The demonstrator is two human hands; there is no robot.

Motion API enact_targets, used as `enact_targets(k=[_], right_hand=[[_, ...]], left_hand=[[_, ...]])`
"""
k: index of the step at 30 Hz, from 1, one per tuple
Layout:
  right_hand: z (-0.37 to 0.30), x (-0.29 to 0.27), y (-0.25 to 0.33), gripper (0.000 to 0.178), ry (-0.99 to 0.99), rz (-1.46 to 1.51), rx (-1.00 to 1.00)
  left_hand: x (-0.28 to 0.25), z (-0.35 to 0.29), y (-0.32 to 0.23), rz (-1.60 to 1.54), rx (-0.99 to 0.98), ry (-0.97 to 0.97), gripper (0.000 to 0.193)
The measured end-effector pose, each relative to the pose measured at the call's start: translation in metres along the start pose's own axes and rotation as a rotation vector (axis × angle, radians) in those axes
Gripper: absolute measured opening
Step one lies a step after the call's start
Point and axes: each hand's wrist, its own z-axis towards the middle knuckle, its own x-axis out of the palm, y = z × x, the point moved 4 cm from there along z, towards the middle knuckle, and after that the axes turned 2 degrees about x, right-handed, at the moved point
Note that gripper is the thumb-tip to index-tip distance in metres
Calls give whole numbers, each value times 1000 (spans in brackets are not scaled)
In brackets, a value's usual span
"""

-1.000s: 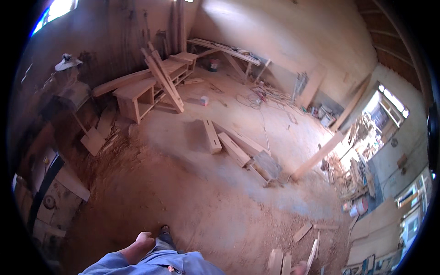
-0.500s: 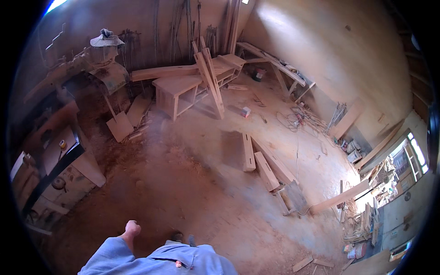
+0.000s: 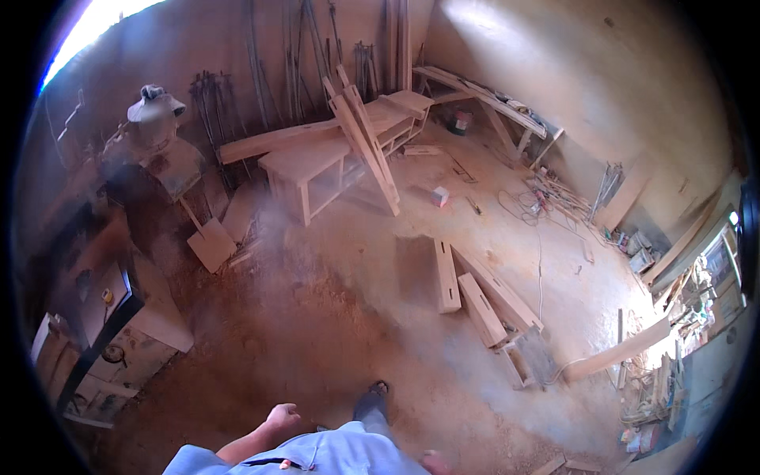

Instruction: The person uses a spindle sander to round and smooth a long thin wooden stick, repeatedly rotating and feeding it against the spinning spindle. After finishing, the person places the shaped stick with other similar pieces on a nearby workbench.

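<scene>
My left hand (image 3: 283, 416) hangs in front of my blue shirt (image 3: 332, 451), its fingers curled closed with nothing visible in them. Low at the bottom edge is a small blurred part of my right hand (image 3: 435, 461); its fingers cannot be made out. Neither hand touches any of the wooden pieces. Below me one foot (image 3: 379, 388) in a dark sandal is on the dusty floor. Closest ahead on the right, mortised wooden beams (image 3: 483, 311) lie beside a low wooden box (image 3: 526, 360).
A machine bench (image 3: 134, 348) stands at the left, with a shovel-like board (image 3: 212, 245) beyond it. Two planks (image 3: 364, 142) lean on a low wooden bench (image 3: 305, 162) at the back. Cables (image 3: 522, 204) trail along the right wall. A long board (image 3: 617, 351) lies at right.
My view has shifted left and I have stepped, with one foot now showing forward. My left hand has swung rightward in the picture, and part of my right hand has come into view.
</scene>
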Motion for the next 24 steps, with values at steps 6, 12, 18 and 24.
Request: enact_targets(k=[6, 12, 18, 24], right_hand=[[84, -14, 138, 30, 274, -15, -355], [145, 31, 211, 36, 562, 84, -859], [137, -24, 245, 36, 673, 107, -750], [134, -44, 254, 36, 726, 140, -683]], left_hand=[[-6, -9, -53, 150, 49, -52, 59], [23, 58, -39, 41, 178, 157, 59], [20, 79, -69, -31, 134, 133, 60], [-13, 69, -126, 39, 73, 19, 66]])
